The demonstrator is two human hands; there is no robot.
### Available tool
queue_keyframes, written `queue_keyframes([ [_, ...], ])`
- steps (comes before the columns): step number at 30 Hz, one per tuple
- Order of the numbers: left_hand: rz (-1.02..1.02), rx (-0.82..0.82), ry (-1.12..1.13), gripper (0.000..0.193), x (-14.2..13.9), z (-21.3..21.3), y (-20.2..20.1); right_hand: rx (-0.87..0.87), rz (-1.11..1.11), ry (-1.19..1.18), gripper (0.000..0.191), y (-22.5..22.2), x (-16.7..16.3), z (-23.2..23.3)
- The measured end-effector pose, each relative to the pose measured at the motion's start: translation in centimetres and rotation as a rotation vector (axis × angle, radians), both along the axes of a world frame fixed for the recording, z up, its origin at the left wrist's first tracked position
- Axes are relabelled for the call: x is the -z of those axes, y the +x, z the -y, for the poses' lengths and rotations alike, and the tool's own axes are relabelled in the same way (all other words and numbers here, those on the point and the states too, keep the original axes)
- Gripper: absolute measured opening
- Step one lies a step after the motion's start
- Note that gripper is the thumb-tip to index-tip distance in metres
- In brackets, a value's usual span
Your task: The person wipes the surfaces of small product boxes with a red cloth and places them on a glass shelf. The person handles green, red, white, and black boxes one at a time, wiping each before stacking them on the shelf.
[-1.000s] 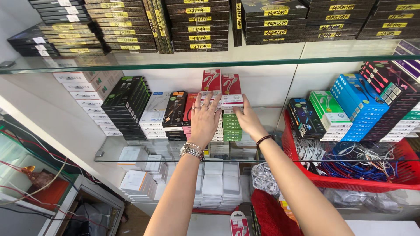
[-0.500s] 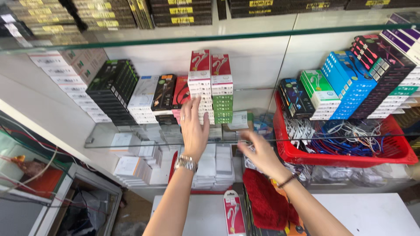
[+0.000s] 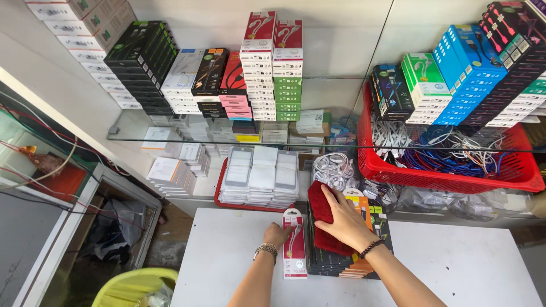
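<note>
My left hand (image 3: 276, 234) rests on the white table (image 3: 455, 267) and touches the left edge of a flat red-and-white cable box (image 3: 294, 243); its fingers are curled around that edge. My right hand (image 3: 343, 220) lies flat, fingers spread, on a red cloth (image 3: 320, 211) that sits over a stack of dark flat boxes (image 3: 341, 262). A watch is on my left wrist and a bead bracelet on my right. On the glass shelf (image 3: 335, 139) above stand two tall stacks of red-and-white boxes (image 3: 272, 62) over green ones.
A red basket (image 3: 449, 176) of tangled cables sits at the right on the glass shelf, with blue, green and black box stacks behind it. Black and white box stacks fill the shelf's left. A red tray (image 3: 227, 202) of white packs stands behind the table. A yellow bin (image 3: 128, 284) is at lower left.
Both hands have come down from the stacked boxes on the glass shelf to the table. The view has tilted downward with them.
</note>
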State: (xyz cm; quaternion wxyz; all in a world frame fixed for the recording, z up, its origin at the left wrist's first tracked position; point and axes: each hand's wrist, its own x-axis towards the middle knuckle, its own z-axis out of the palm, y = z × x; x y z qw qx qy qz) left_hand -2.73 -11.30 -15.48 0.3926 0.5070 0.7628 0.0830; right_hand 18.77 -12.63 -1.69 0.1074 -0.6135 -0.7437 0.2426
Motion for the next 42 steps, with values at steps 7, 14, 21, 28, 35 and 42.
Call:
queue_keyframes([
  [7,0.049,-0.28,-0.169,0.082,-0.3,2.7,2.4,0.004,-0.046,0.075,0.099,-0.1,1.6,0.4],
  [14,0.597,-0.386,0.176,0.045,-1.3,0.9,-1.9,0.05,-0.109,0.091,0.074,0.9,-1.3,-1.1],
  [21,1.605,-0.48,0.208,0.059,-10.5,-1.9,-1.6,-0.207,-0.432,0.478,0.075,-7.2,-3.4,1.3],
  [28,1.188,-0.323,0.298,0.052,-15.7,-0.2,-0.4,-0.066,-0.519,0.621,0.06,-6.7,-4.3,-4.9],
  [35,0.522,-0.072,0.707,0.035,-17.8,1.2,-1.5,0.312,-1.529,-0.216,0.073,-6.7,-6.3,-6.5],
  [42,0.312,0.103,0.974,0.021,-20.1,2.4,-2.8,0.127,-1.451,-0.34,0.073,-9.1,-8.1,-6.4],
])
